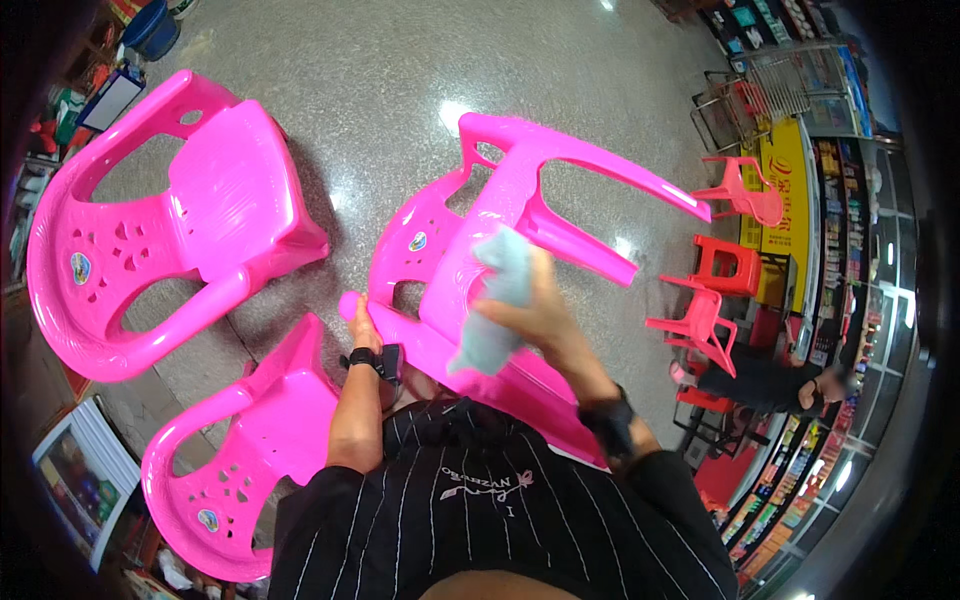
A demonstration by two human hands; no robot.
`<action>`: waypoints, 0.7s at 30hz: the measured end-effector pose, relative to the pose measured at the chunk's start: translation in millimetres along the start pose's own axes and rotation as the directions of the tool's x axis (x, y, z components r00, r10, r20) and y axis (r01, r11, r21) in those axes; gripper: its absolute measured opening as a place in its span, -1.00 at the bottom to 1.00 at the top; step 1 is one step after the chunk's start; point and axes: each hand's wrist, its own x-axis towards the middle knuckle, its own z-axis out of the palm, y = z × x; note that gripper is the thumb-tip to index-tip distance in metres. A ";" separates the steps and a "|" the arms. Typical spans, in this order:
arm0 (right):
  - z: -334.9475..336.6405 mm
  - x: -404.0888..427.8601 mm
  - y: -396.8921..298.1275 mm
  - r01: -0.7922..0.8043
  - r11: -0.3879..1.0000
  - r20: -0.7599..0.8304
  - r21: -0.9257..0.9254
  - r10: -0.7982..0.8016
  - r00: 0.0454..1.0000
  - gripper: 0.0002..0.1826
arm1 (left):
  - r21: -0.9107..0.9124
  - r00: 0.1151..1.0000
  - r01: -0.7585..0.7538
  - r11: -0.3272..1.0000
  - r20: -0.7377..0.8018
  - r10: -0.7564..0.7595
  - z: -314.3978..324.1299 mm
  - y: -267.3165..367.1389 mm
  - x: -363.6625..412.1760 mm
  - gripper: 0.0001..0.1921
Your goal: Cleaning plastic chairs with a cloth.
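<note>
A pink plastic armchair (480,225) lies tipped before me, its legs pointing right and away from me. My left hand (363,324) grips the end of its near armrest. In my right hand (536,304) is a pale blue-green cloth (495,300), held against the chair's seat; the cloth is slightly blurred. Two more pink plastic armchairs are at the left: one upright chair (236,172) farther off, and another chair (277,420) close to my left forearm, partly hidden by my arm and clothing.
Small red chairs (701,319) and a red stool (724,264) stand at the right, by a yellow panel (784,202) and stocked shelves. A person in dark clothing (757,382) is there too. A blue bucket (152,31) is at the upper left, a picture board (82,480) at the lower left.
</note>
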 end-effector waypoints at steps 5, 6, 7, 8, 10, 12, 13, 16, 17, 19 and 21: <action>67.3 58.2 100.4 0.378 0.540 0.303 -0.752 -0.225 0.926 -0.48 | -0.032 0.996 -0.062 0.998 0.063 0.064 -18.5 -6.8 15.4 -0.53; 61.8 67.5 112.2 0.390 0.515 0.305 -0.763 -0.245 0.920 -0.51 | -0.005 0.999 -0.042 0.999 0.018 0.042 -13.8 -9.1 14.5 -0.52; 54.7 76.6 123.8 0.403 0.490 0.307 -0.773 -0.266 0.914 -0.53 | -0.028 0.997 -0.075 0.997 0.012 0.075 -14.9 -10.6 11.2 -0.50; 39.5 85.2 125.2 0.391 0.493 0.305 -0.777 -0.248 0.919 -0.53 | -0.019 0.998 -0.059 0.998 0.008 0.059 -8.4 -10.1 1.6 -0.50; 3.8 105.3 114.1 0.422 0.536 0.243 -0.732 -0.373 0.895 -0.62 | 0.057 0.997 -0.055 0.997 -0.046 0.058 7.5 -0.5 -19.7 -0.48; -18.3 137.2 116.0 0.408 0.509 0.194 -0.758 -0.422 0.886 -0.62 | 0.058 0.999 -0.026 0.998 -0.032 0.028 13.0 4.4 -30.6 -0.48; -30.2 155.9 119.1 0.385 0.493 0.160 -0.780 -0.438 0.885 -0.62 | 0.053 1.000 0.003 0.999 -0.020 -0.002 13.1 5.2 -35.3 -0.47; -58.9 212.5 126.3 0.294 0.485 0.073 -0.823 -0.424 0.903 -0.62 | 0.051 1.000 0.015 0.999 -0.004 -0.015 2.4 3.7 -36.1 -0.47; -70.5 226.2 131.7 0.211 0.482 0.010 -0.851 -0.385 0.923 -0.62 | 0.071 0.998 0.022 0.997 -0.055 -0.018 9.6 4.1 -44.0 -0.46; -78.2 247.9 135.9 0.151 0.439 -0.051 -0.886 -0.416 0.908 -0.63 | 0.054 1.000 -0.002 0.999 -0.026 0.004 -1.3 -3.2 -38.6 -0.45; -86.2 259.1 140.6 0.084 0.389 -0.103 -0.917 -0.436 0.894 -0.65 | 0.056 1.000 -0.008 0.998 -0.018 0.009 -7.9 -7.1 -41.3 -0.46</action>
